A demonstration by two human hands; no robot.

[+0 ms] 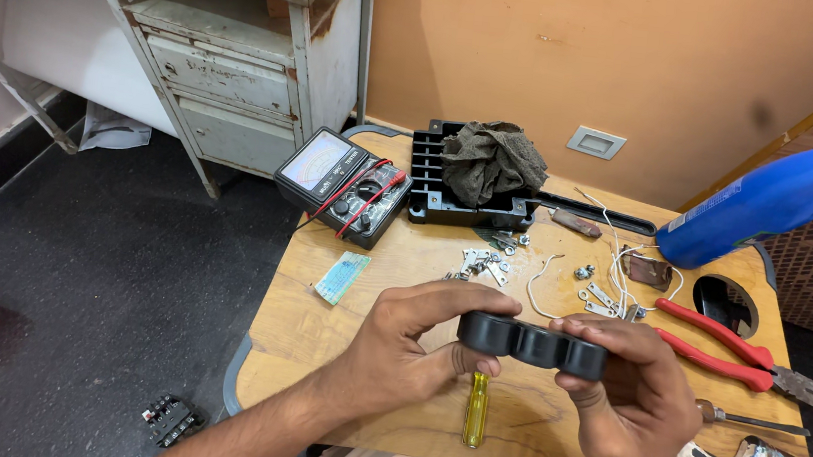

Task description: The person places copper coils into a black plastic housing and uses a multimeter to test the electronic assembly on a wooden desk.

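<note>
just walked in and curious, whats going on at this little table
A person holds a black plastic part in both hands above a small wooden table, left hand at one end, right hand at the other. Under it lies a yellow-handled screwdriver. Around it sit red-handled pliers, small metal pieces, white wires, an analogue multimeter, a black housing with a rag on it, and a blue spray bottle.

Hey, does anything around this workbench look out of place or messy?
Yes. A small black part lies on the floor off the table's left edge, and loose metal bits are scattered near the black housing, which has a rag bunched in it.
</note>
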